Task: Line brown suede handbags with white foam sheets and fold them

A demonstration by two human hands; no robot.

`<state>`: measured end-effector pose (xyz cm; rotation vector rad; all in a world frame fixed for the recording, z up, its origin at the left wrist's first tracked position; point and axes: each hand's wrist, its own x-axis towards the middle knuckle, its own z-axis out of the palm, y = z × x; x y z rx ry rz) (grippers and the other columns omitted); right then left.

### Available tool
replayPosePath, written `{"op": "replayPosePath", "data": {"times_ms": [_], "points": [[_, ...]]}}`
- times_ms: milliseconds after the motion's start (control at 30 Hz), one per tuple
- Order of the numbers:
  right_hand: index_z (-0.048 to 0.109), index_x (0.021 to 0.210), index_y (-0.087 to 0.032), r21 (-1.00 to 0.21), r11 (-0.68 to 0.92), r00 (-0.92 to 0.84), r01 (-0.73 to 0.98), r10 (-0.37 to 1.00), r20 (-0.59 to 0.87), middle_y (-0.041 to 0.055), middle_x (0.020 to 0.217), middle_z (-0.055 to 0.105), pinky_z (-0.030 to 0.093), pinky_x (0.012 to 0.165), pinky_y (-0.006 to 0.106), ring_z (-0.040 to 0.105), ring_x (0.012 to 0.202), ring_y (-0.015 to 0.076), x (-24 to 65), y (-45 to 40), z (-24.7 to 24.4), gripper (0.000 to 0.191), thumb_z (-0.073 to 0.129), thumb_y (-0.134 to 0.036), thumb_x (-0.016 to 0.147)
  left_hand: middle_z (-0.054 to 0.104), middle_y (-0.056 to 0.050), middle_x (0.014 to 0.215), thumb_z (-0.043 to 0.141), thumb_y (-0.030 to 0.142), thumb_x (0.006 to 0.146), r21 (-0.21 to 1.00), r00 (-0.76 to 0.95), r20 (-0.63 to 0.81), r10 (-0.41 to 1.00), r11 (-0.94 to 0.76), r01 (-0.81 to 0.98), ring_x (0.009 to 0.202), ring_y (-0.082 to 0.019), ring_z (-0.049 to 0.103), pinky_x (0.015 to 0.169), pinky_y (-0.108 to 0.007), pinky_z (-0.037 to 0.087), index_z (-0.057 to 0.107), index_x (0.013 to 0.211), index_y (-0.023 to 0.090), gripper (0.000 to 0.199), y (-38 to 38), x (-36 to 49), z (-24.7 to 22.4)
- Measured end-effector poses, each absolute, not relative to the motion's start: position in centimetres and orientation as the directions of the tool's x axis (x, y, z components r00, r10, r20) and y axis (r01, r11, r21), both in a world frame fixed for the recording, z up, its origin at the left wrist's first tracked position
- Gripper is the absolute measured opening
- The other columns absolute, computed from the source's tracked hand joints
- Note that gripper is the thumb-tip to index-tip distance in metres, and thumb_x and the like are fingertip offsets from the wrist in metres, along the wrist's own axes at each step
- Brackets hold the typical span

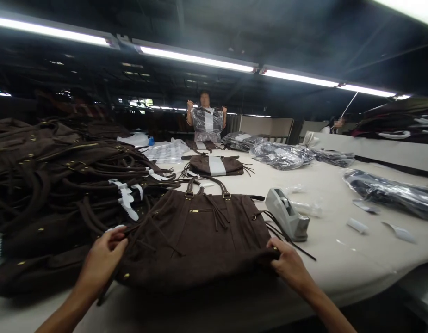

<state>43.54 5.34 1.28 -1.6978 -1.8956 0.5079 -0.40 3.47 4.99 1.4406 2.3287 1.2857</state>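
A dark brown fabric handbag (207,236) lies flat before me at the table's front edge. It has two handles with brass buckles, a short front zip and hanging cords. My right hand (288,261) grips its lower right corner, fingers closed round the fabric. At the bag's left side, my left hand (108,249) has its fingers curled by the thin straps; what they pinch is hidden. A grey tape dispenser (286,215) stands just right of the bag, close to its loose cords.
Many similar brown bags are heaped (61,185) at left. Behind mine lies a bag with a white paper band (217,165). Plastic-wrapped bags (283,155) and paper scraps (356,225) lie on the right. Across the table, a person (205,104) holds up a wrapped bag.
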Motion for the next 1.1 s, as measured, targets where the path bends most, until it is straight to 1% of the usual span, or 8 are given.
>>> {"op": "replayPosePath", "data": {"times_ms": [67,167,267,400,533,767,933,1100], "points": [[0.047,0.073,-0.023,-0.567,0.163,-0.102,0.808,0.985,0.139,-0.0016,0.077,0.056,0.037,0.067,0.030,0.052,0.074,0.0182,43.7,5.2,0.9,0.011,0.057,-0.025,0.070,0.062,-0.010,0.113,0.051,0.038,0.083,0.602,-0.455,0.528,0.717,0.062,0.796,0.092,-0.026,0.067,0.087,-0.041,0.055,0.061,0.113,0.016,0.038,1.2,0.6,4.8],[0.051,0.077,-0.023,-0.505,0.200,-0.147,0.840,0.979,0.143,0.0007,0.087,0.059,0.041,0.074,0.031,0.055,0.086,0.0205,44.0,4.6,1.5,0.010,0.059,-0.026,0.072,0.061,-0.005,0.123,0.052,0.039,0.089,0.223,0.061,0.750,0.659,-0.338,0.914,0.115,-0.025,0.058,0.106,-0.039,0.041,0.056,0.122,0.022,0.037,-1.7,2.8,3.8],[0.062,0.088,-0.024,-0.408,0.308,-0.287,0.859,0.951,0.114,0.0025,0.097,0.062,0.040,0.090,0.039,0.055,0.097,0.0238,44.3,3.7,3.4,0.019,0.068,-0.031,0.072,0.062,-0.009,0.127,0.060,0.048,0.085,-0.131,0.463,0.641,0.612,-0.507,0.852,0.122,-0.026,0.053,0.114,-0.040,0.027,0.048,0.134,0.016,0.059,-2.5,4.1,2.3],[0.066,0.108,-0.029,-0.327,0.514,-0.501,0.793,0.855,0.130,0.0053,0.120,0.060,0.012,0.113,0.056,0.047,0.121,0.0310,43.6,2.2,5.1,0.052,0.075,-0.060,0.067,0.066,-0.012,0.117,0.059,0.062,0.080,-0.267,0.534,0.570,0.624,-0.475,0.839,0.114,-0.029,0.057,0.114,-0.045,0.020,0.053,0.130,0.012,0.071,-1.6,3.7,0.7],[0.062,0.113,-0.026,-0.219,0.657,-0.627,0.721,0.754,0.196,0.0048,0.110,0.064,0.006,0.115,0.058,0.054,0.113,0.0282,41.4,1.3,3.8,0.061,0.075,-0.062,0.066,0.067,-0.010,0.105,0.056,0.064,0.081,-0.267,0.548,0.556,0.625,-0.491,0.830,0.101,-0.027,0.062,0.110,-0.047,0.025,0.055,0.128,0.015,0.068,-1.0,2.7,-0.9],[0.061,0.084,-0.019,-0.046,0.578,-0.552,0.815,0.798,0.240,0.0029,0.087,0.063,0.041,0.079,0.035,0.057,0.083,0.0220,40.2,2.0,2.4,0.031,0.082,-0.022,0.061,0.068,-0.007,0.104,0.052,0.047,0.091,-0.113,0.525,0.545,0.654,-0.563,0.819,0.095,-0.022,0.064,0.097,-0.039,0.039,0.052,0.128,0.018,0.047,-1.3,2.2,-3.0],[0.061,0.079,-0.020,-0.240,0.499,-0.473,0.833,0.867,0.160,0.0013,0.080,0.064,0.034,0.064,0.028,0.056,0.075,0.0201,40.8,4.2,8.3,0.043,0.083,-0.049,0.056,0.070,-0.003,0.091,0.054,0.032,0.089,0.156,0.448,0.346,0.824,-0.522,0.839,0.082,-0.020,0.062,0.079,-0.032,0.042,0.064,0.104,0.023,0.019,0.3,3.3,3.8],[0.062,0.082,-0.019,-0.506,0.399,-0.475,0.765,0.880,-0.024,-0.0023,0.065,0.052,0.028,0.055,0.025,0.046,0.063,0.0139,42.2,8.2,14.8,0.050,0.067,-0.067,0.069,0.067,-0.001,0.078,0.056,0.048,0.079,0.478,0.265,0.039,0.963,-0.251,0.842,0.076,-0.020,0.060,0.067,-0.028,0.040,0.068,0.086,0.020,0.032,5.6,5.0,14.4]]}}
